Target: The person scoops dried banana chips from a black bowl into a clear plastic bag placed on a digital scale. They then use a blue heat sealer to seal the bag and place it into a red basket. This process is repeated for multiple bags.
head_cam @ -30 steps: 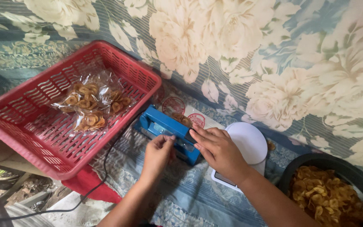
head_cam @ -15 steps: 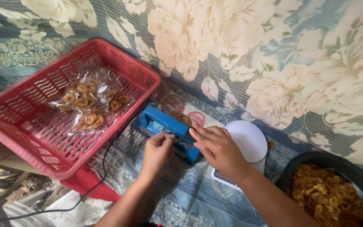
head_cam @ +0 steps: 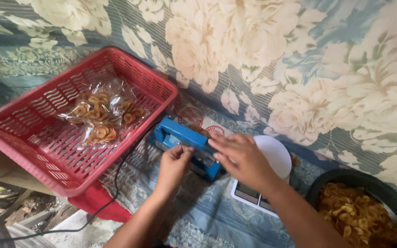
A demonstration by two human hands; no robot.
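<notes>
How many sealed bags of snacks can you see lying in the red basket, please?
3, I think: one at upper left, one to the right, and one in front, all clustered in the red basket. They overlap, so another may be hidden.

A: Where does the single view look from?

B: From the person's head, above and a little behind the work, tilted down and forward. Both forearms enter from the bottom edge.

A: How near is it?

B: Close. The left hand (head_cam: 173, 163) and right hand (head_cam: 244, 158) sit just below centre, over the blue sealer (head_cam: 180, 138).

A: What marks the edges?

B: The red basket (head_cam: 33, 151) fills the left side, the black bowl (head_cam: 345, 181) is cut off at the lower right, and the flowered cloth (head_cam: 263, 50) runs across the whole top. Only one view, so nothing is shared with another.
</notes>
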